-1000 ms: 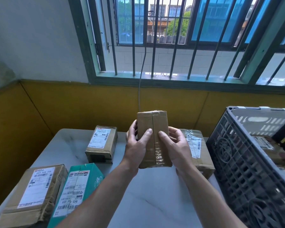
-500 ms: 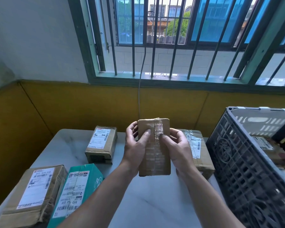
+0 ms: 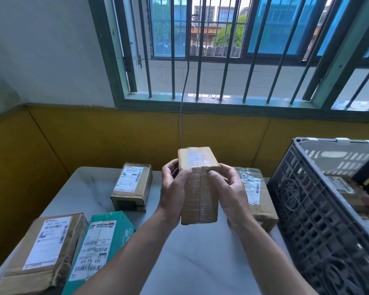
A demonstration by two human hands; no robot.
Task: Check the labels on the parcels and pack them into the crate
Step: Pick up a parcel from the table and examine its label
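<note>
The table [image 3: 200, 262] has plenty of bare top near the middle, with the grey crate [image 3: 320, 220] standing open-topped hard against its right edge, so I'd guess lifting over that tall wall is the only tight spot. The small taped parcel [image 3: 199, 192] is held up above the table's centre, and it looks light and stiff, maybe slick on the tape. Left hand [image 3: 175, 194] and right hand [image 3: 230, 190] are both clamped on its long sides, thumbs up front.

Matt brown cardboard parcel [image 3: 198, 188] under glossy tape; grey plastic crate [image 3: 320, 220]; smooth marbled table [image 3: 200, 262].
</note>
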